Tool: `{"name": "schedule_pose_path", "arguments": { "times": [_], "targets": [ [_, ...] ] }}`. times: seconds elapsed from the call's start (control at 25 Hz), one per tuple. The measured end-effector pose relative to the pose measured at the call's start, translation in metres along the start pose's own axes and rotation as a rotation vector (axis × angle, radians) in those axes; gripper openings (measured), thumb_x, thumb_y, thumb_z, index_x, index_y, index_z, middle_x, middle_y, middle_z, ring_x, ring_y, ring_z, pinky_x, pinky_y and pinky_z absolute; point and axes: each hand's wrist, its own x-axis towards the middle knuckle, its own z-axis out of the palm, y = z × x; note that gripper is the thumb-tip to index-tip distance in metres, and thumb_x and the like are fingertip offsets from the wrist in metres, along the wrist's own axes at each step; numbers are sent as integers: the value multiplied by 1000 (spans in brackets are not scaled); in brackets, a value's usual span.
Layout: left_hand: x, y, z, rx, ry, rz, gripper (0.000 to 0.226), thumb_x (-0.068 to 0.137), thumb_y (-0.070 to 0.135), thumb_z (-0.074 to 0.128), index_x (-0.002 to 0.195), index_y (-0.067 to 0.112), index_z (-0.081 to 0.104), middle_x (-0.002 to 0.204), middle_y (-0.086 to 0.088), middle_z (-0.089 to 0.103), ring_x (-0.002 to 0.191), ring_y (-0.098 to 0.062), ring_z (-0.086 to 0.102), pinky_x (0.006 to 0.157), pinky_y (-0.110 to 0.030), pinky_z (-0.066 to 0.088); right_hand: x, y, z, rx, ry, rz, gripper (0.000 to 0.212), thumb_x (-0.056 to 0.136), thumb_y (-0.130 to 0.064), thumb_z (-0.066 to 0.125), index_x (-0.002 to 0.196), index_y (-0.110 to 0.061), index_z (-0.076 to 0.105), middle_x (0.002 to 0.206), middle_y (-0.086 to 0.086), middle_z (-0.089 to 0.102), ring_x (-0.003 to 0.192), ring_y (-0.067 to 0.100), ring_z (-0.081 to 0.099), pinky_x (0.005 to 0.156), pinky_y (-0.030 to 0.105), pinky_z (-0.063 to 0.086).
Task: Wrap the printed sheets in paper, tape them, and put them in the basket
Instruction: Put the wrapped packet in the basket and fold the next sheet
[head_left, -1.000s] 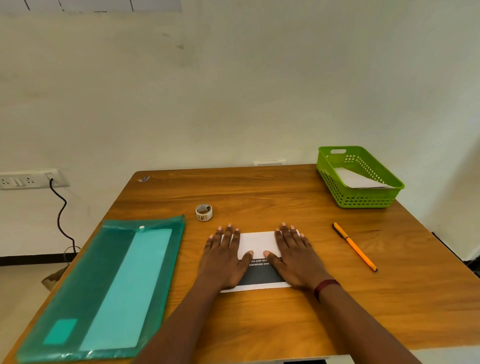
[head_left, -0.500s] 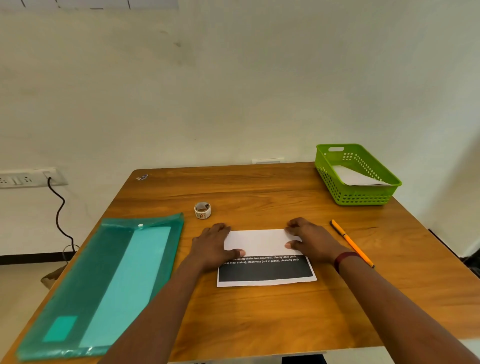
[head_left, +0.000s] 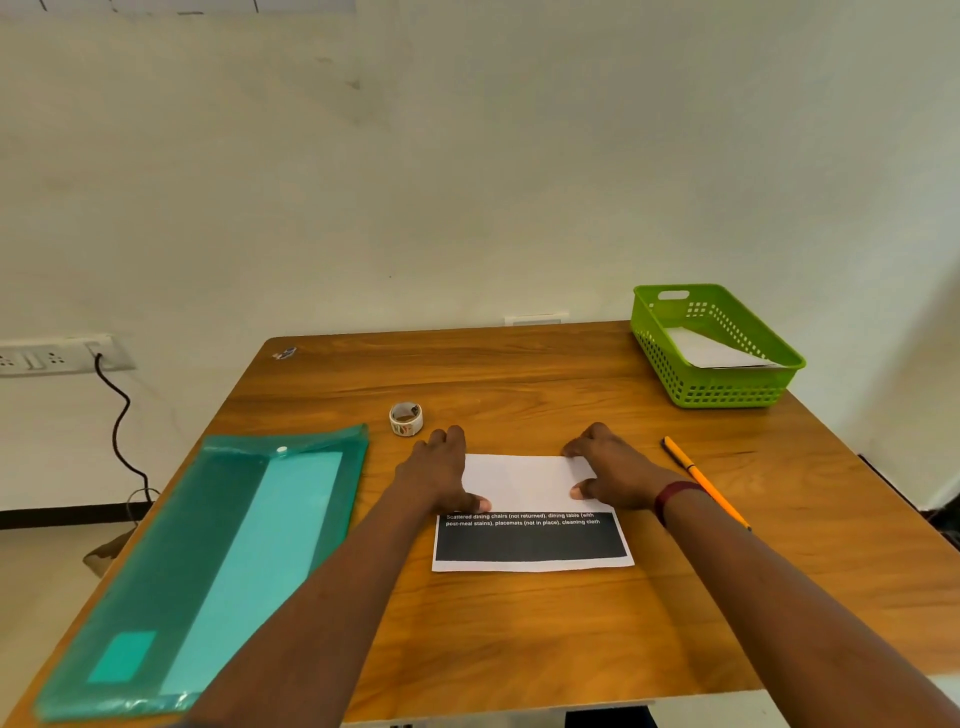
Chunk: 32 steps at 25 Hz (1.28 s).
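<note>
A printed sheet (head_left: 530, 540) with a black band and white text lies at the table's middle, near me. Its far part is covered by a white folded flap (head_left: 519, 480). My left hand (head_left: 441, 475) rests on the flap's left edge, thumb pressing on the paper. At the flap's right edge is my right hand (head_left: 615, 470), with fingertips at the far corner and thumb on the near part. A small tape roll (head_left: 405, 418) stands just beyond my left hand. The green basket (head_left: 727, 392) at the far right corner holds a white packet (head_left: 711, 351).
A green transparent folder (head_left: 208, 561) with paper inside covers the table's left side. An orange pencil (head_left: 704, 480) lies right of my right wrist. A small scrap (head_left: 284, 353) sits at the far left corner. A wall socket with a black cable (head_left: 117, 415) is at the left.
My hands slid apart from the middle of the folded flap to its left and right edges, uncovering the black printed band. The view shifted slightly.
</note>
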Motion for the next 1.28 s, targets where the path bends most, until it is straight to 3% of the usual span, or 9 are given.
{"name": "schedule_pose_path", "arguments": {
  "times": [0.16,0.32,0.44,0.6,0.76,0.88,1.04,1.16,1.28],
  "targets": [
    [-9,1,2,-50,78,10,94,67,52,83,134,15,29,135,-12,45,120,-29,49,95,-40,49,0,-2,2,59,45,30,64,81,-27,78,136,-21,44,140,7,41,126,25,44,105,38,42],
    [-23,4,6,-83,193,15,90,66,52,84,129,20,30,131,-7,47,116,-26,49,91,-44,51,-8,-2,5,138,112,30,60,78,-24,80,127,-20,47,133,5,50,120,22,48,95,29,43],
    [-35,12,6,42,277,22,82,73,52,78,134,25,31,134,-3,46,123,-25,46,96,-48,45,-15,-3,9,196,246,21,46,78,-20,80,116,-22,54,121,2,60,109,20,55,85,25,44],
    [-45,18,-3,105,440,68,51,85,48,67,129,30,48,127,3,51,119,-21,46,97,-46,38,-27,-14,8,366,464,3,27,84,-12,74,99,-27,57,101,-7,64,94,14,59,76,21,46],
    [-50,16,-10,55,530,70,28,91,31,62,119,31,59,119,6,58,114,-18,50,96,-45,39,-35,-25,-1,381,521,-62,18,86,-10,70,91,-27,62,90,-11,65,85,5,57,70,12,39],
    [-55,13,-10,50,520,83,27,93,21,59,117,30,63,115,6,58,111,-18,51,95,-43,41,-40,-29,-4,364,524,-80,13,88,-12,68,91,-24,66,89,-9,67,87,6,59,71,10,39],
    [-60,13,0,2,473,119,26,93,15,58,115,28,61,115,4,57,106,-17,53,91,-35,45,-45,-28,4,329,470,-106,18,87,-11,67,87,-28,64,90,-11,67,85,6,60,77,27,51],
    [-63,12,7,-104,370,112,27,89,10,56,110,26,55,117,2,57,98,-18,54,79,-32,49,-49,-23,17,212,403,-84,18,86,-15,62,89,-32,57,102,-2,69,87,15,61,78,34,51],
    [-67,12,18,-134,282,112,27,90,19,53,116,25,48,128,0,56,102,-19,56,80,-34,51,-52,-19,32,97,306,-83,17,89,-22,56,103,-30,51,117,4,67,97,20,60,104,37,40]
  ]
}}
